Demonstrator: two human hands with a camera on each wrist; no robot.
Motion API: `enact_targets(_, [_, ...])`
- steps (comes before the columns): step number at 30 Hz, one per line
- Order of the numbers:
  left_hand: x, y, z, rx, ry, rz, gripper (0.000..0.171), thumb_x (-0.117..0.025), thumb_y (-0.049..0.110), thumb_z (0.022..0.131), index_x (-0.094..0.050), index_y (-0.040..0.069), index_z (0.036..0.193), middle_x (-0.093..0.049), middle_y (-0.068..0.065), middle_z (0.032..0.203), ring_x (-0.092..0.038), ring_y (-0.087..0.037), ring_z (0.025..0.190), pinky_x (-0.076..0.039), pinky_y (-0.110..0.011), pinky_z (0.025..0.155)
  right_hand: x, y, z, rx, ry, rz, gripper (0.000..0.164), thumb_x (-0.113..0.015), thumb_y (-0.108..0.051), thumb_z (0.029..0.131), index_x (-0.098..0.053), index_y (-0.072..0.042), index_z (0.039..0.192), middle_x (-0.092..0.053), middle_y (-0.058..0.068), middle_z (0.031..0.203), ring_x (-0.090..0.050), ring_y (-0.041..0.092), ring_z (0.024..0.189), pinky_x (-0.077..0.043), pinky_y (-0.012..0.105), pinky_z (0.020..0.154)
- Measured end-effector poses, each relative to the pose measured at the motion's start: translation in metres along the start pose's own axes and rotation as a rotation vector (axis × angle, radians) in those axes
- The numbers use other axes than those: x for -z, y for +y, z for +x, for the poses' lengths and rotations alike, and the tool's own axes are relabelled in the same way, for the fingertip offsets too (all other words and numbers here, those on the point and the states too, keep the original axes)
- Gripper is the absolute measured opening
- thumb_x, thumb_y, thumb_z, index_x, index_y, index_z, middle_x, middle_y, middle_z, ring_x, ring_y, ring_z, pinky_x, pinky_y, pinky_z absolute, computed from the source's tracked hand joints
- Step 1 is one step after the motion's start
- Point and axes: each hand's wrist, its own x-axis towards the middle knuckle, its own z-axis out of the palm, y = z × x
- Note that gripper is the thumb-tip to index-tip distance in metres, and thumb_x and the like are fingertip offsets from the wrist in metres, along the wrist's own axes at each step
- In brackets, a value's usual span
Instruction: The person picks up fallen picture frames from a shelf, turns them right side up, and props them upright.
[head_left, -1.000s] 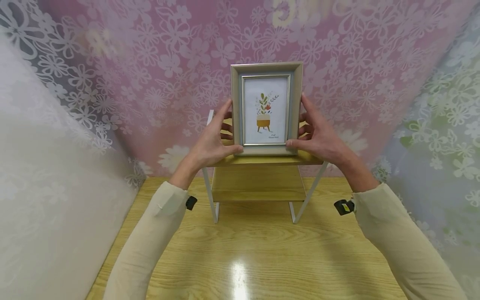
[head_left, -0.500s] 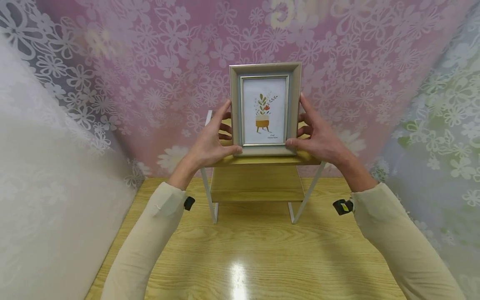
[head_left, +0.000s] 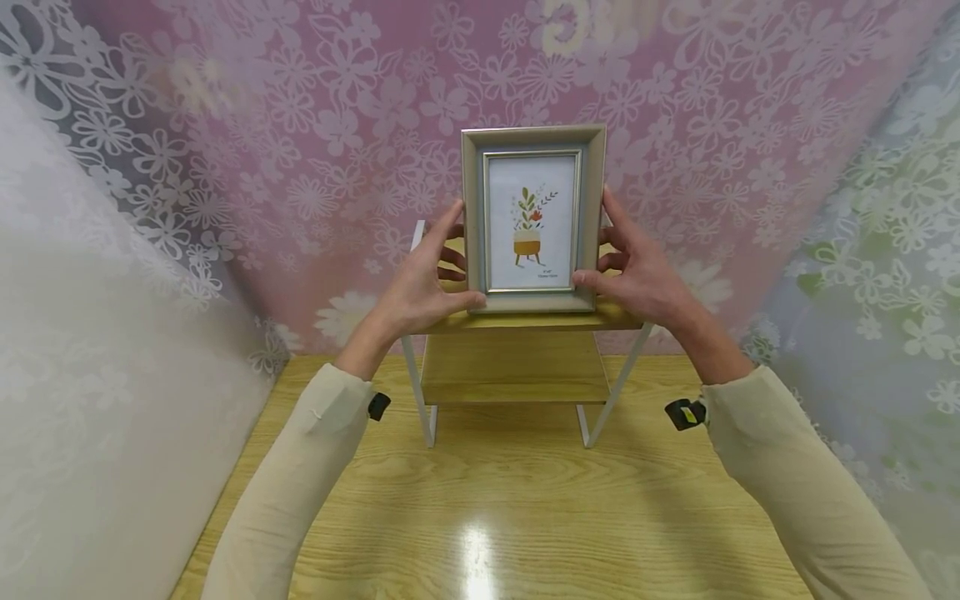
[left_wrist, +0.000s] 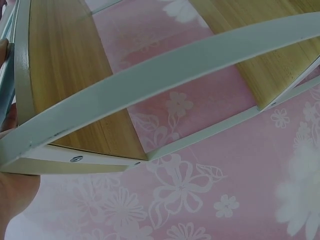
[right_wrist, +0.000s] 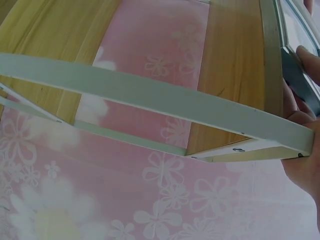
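A beige picture frame (head_left: 471,225) with a silver inner edge stands upright on the top board (head_left: 517,321) of a small two-tier side table, in the head view. Its print shows a plant in an orange-and-cream pot on legs. My left hand (head_left: 416,283) grips the frame's left side, thumb on the lower left corner and fingers round the edge. On the opposite side my right hand (head_left: 648,279) holds it likewise, with the thumb over the lower right of the inner edge. Fingertips behind the frame are hidden. Both wrist views show the frame's edge (right_wrist: 295,75) beside the top board.
The table's white metal leg (left_wrist: 165,80) crosses the left wrist view, below the left hand. A lower wooden shelf (head_left: 517,367) sits beneath the top. Behind rises a pink flowered wall (head_left: 337,183); pale walls flank both sides. The wooden floor (head_left: 540,500) lies in front.
The picture frame has shifted very slightly to the right over the last half second. My right thumb has moved a little higher on it. Both hands stay at its sides.
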Motion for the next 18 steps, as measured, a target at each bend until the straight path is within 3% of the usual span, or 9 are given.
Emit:
enact_targets(7, [0.0002,0.0,-0.001,-0.016,0.012,-0.002,0.111,-0.086,0.009,0.077,-0.014,0.023,0.161,-0.044,-0.01,0.144,-0.057,-0.02,0.099,-0.054,-0.035,0.091,0.0004,-0.0005,0.0015,-0.048,0.016,0.014,0.101,-0.071,-0.003,0.09,-0.006,-0.041,0.158,-0.057,0.02,0.132,-0.071,0.018,0.087,-0.055,0.02,0.075])
enact_targets(18, [-0.0004,0.0009,-0.0018,-0.05,0.014,-0.031,0.096,-0.083,0.012,0.081,-0.026,0.02,0.158,-0.047,-0.009,0.143,-0.059,-0.021,0.099,-0.053,-0.035,0.091,0.0038,0.0002,-0.0009,-0.051,0.025,0.087,0.099,-0.067,0.001,0.092,-0.005,-0.039,0.158,-0.049,0.023,0.143,-0.071,0.013,0.091,-0.057,0.022,0.075])
